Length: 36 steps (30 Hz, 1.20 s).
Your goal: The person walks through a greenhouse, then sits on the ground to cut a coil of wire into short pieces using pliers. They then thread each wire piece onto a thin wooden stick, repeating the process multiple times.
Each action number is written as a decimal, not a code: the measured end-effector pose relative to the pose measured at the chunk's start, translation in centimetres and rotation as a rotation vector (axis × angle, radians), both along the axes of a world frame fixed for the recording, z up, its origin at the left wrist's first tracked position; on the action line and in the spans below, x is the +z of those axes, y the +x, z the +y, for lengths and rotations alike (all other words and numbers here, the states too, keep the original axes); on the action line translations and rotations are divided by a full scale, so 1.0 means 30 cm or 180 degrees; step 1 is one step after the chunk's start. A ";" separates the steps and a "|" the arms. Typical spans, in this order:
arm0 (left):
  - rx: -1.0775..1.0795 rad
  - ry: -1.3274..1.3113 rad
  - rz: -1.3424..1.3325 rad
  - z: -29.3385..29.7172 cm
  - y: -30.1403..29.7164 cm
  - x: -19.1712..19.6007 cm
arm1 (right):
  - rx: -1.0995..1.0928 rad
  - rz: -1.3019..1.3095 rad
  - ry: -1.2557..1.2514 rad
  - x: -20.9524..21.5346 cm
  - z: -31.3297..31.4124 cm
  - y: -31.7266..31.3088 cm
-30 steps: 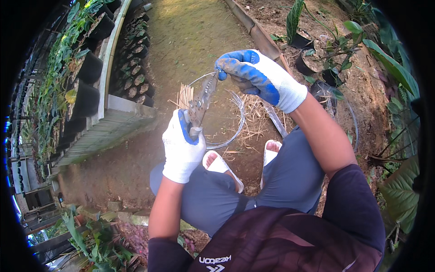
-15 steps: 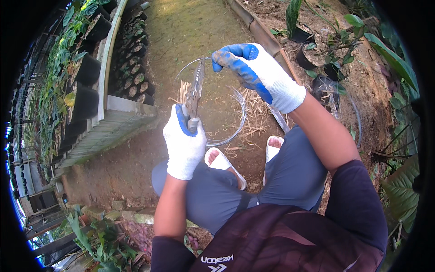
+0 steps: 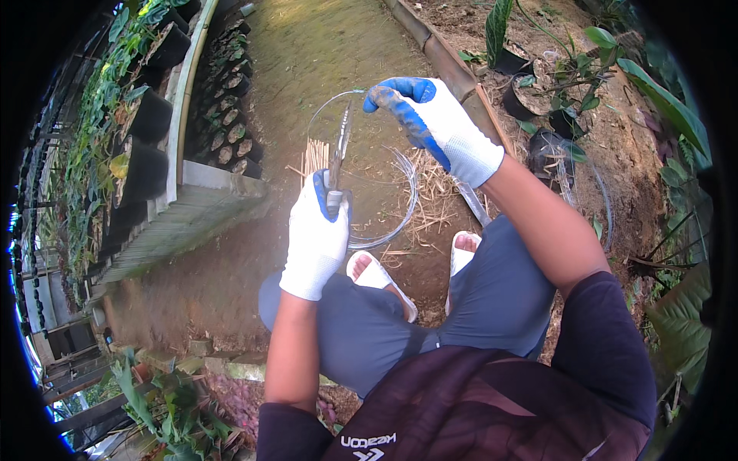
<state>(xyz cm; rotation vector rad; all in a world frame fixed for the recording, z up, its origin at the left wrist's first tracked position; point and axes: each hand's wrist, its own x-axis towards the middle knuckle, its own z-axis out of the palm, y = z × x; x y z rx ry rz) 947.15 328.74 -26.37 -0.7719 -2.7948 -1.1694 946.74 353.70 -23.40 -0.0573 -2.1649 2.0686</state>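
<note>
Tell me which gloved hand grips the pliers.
The left hand grips the pliers; the right hand, higher up, pinches the thin wire instead.

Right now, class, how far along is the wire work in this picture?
Done: nothing cut shows for certain.
In hand: the left hand holds pliers upright, tips at the wire that the right hand pinches.
Left: most of the wire coil lies looped on the ground, beside a bundle of sticks.

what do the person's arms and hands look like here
Both hands wear white knit gloves with blue coated palms and fingertips: left hand, right hand. The right glove's blue coating looks dirt-smudged. Forearms are bare; dark maroon short sleeves cover the upper arms.
</note>
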 end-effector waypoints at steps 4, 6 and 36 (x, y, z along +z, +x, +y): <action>-0.0283 -0.0058 -0.0940 0.003 0.001 0.000 | -0.0310 0.0244 0.0204 -0.050 0.078 -0.065; -0.0339 -0.0333 -0.1610 0.014 0.003 0.000 | -0.0827 0.0870 0.0896 -0.091 0.139 -0.122; -0.0150 0.0349 -0.0904 0.192 -0.484 -0.089 | 0.0129 0.0733 0.1109 0.021 0.275 -0.062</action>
